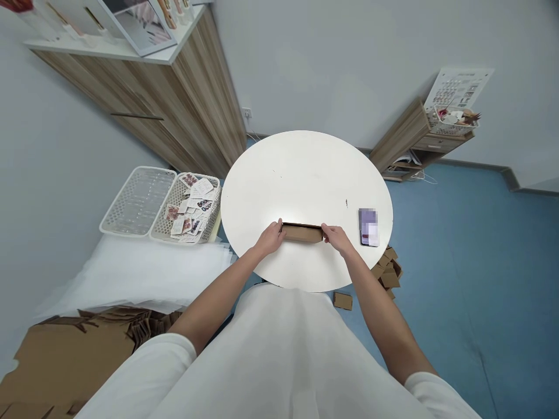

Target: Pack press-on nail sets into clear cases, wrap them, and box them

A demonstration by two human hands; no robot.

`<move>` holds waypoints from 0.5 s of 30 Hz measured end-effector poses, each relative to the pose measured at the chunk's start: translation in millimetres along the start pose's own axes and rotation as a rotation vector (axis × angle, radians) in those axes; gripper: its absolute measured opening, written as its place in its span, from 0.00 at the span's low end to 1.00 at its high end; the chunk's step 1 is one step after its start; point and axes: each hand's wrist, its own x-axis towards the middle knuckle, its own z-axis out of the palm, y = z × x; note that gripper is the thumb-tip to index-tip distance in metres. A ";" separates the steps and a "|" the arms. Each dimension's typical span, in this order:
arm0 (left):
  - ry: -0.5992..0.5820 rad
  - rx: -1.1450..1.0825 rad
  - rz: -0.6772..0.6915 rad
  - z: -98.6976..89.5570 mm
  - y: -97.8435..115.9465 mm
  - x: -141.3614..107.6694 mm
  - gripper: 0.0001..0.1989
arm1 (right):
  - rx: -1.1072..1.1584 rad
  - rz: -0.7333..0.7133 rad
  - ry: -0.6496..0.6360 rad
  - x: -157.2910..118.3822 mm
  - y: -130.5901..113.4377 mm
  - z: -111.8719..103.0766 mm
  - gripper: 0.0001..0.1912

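A small brown cardboard box point(302, 233) with a dark far edge is held at the near middle of the round white table point(305, 169). At its left end, the fingers of my left hand point(271, 237) close on the cardboard. My right hand point(335, 237) grips the opposite end, thumb and fingers pinching the corner. Whether the box rests on the tabletop or hovers just above it, I cannot tell. To the right of my right hand lies a phone point(369, 227) with a lit, partly blurred screen.
White baskets point(186, 208) at the left hold printed cards and clear packets. Below them are white sheets point(144, 270) and flat cardboard point(78, 361). Small boxes point(388, 272) lie on the blue floor at right. A wooden cabinet point(174, 110) and a low shelf unit point(410, 137) stand behind.
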 end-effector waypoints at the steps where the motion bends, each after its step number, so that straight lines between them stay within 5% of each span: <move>1: -0.004 -0.024 0.006 -1.1 0.0 -0.6 0.21 | 0.011 -0.006 0.000 -0.1 0.4 -0.2 0.27; 9: 0.025 -0.252 -0.107 -3.6 -1.7 -1.6 0.26 | 0.118 -0.046 -0.066 0.7 13.0 -1.2 0.20; 15: -0.041 -0.475 -0.189 -0.9 -8.4 2.7 0.23 | 0.190 0.015 -0.067 2.7 26.4 0.0 0.24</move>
